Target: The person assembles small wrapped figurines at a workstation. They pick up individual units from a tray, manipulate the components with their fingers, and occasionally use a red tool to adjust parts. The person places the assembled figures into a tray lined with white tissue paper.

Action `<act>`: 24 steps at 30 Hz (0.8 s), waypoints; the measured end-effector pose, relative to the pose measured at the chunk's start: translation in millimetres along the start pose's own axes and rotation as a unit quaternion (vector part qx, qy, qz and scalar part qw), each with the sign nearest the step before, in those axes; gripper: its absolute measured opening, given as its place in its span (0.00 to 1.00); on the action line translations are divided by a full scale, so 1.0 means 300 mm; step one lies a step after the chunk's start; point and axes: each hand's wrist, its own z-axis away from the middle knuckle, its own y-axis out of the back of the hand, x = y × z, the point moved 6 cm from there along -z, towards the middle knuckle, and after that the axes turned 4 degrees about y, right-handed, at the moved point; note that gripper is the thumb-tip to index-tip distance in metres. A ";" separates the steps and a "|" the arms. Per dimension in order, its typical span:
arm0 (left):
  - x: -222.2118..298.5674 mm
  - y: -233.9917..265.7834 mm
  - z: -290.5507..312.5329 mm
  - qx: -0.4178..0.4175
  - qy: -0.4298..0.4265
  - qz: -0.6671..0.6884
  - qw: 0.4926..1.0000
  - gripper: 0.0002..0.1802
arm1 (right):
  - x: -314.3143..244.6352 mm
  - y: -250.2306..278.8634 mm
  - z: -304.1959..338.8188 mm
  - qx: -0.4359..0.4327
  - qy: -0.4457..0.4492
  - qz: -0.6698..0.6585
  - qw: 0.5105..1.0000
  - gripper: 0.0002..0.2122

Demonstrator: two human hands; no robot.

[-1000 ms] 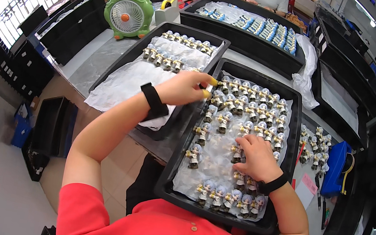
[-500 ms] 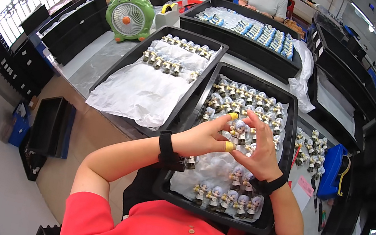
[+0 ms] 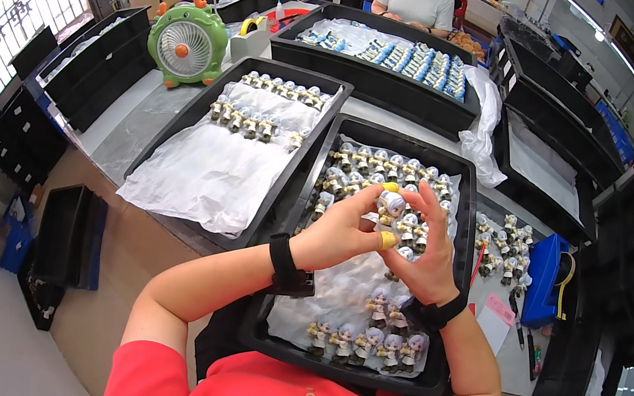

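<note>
Between both hands, above the near black tray (image 3: 449,287), is a small figurine (image 3: 391,207) with pale lilac hair. My left hand (image 3: 341,231) is closed on it with thumb and forefinger, both wrapped in yellow tape. From the other side, my right hand (image 3: 434,260) pinches round it with curved fingers. Below them, rows of like figurines (image 3: 394,165) fill the tray's far part. Several more figurines (image 3: 368,343) stand in a row along its near end, on crumpled white paper (image 3: 328,284). Part of the tray's middle is hidden by my hands.
Left of the tray lies another black tray (image 3: 330,116) with figurines on white paper. Loose figurines (image 3: 510,247) lie at the right, beside a blue tape dispenser (image 3: 544,282) and pens. A green fan (image 3: 185,46) stands at the back left; a person (image 3: 414,0) sits beyond a large tray.
The held figurine has been turned, its face now angled sideways instead of toward me. Both hands keep their grip over the tray. The whole view has shifted slightly.
</note>
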 end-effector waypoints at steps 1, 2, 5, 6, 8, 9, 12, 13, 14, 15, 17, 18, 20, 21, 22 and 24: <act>0.012 -0.007 -0.003 0.007 -0.007 -0.004 1.000 0.31 | 0.000 0.003 -0.001 0.003 0.001 0.003 1.000 0.42; 0.026 -0.010 -0.001 0.023 -0.008 -0.016 1.000 0.31 | -0.006 0.007 -0.003 0.004 0.002 0.005 1.000 0.43; 0.035 -0.008 -0.005 0.042 0.000 -0.031 0.999 0.30 | -0.009 0.018 0.002 -0.001 0.010 0.029 1.000 0.45; 0.037 -0.011 -0.003 0.035 -0.006 -0.009 0.999 0.31 | -0.014 0.019 0.000 0.003 0.023 0.029 0.999 0.45; 0.030 -0.006 0.000 0.017 0.001 0.056 0.998 0.31 | -0.019 0.020 -0.003 0.000 0.037 0.027 0.999 0.46; 0.024 0.000 0.005 0.009 0.006 0.088 0.996 0.31 | -0.022 0.019 -0.003 -0.002 0.043 0.025 0.999 0.46; -0.001 -0.005 0.027 -0.073 0.086 0.195 0.974 0.30 | -0.033 0.019 0.003 0.012 0.046 -0.019 0.999 0.45; -0.010 -0.009 0.039 -0.091 0.118 0.246 0.958 0.30 | -0.032 0.018 0.004 0.007 0.046 -0.024 0.999 0.45; -0.024 -0.001 0.049 -0.106 0.119 0.244 0.957 0.30 | -0.030 0.014 0.006 0.003 0.045 -0.031 0.998 0.45; -0.034 0.005 0.057 -0.103 0.122 0.244 0.956 0.29 | -0.029 0.009 0.007 -0.001 0.045 -0.038 0.998 0.45; -0.042 0.010 0.072 -0.097 0.129 0.248 0.955 0.28 | -0.040 0.000 0.001 -0.017 0.054 -0.023 0.998 0.45; -0.044 0.013 0.079 -0.098 0.128 0.255 0.953 0.28 | -0.046 -0.006 -0.002 -0.026 0.058 -0.016 0.998 0.45; -0.048 0.017 0.090 -0.100 0.126 0.272 0.949 0.27 | -0.049 -0.015 -0.002 -0.037 0.064 -0.009 0.997 0.45; -0.053 0.018 0.096 -0.097 0.131 0.286 0.944 0.27 | -0.050 -0.020 -0.001 -0.043 0.068 -0.005 0.997 0.45; -0.057 0.018 0.103 -0.094 0.137 0.299 0.940 0.26 | -0.045 -0.027 0.002 -0.049 0.059 -0.017 0.997 0.45; -0.061 0.015 0.108 -0.091 0.146 0.316 0.933 0.26 | -0.030 -0.034 0.011 -0.064 0.027 -0.028 0.997 0.47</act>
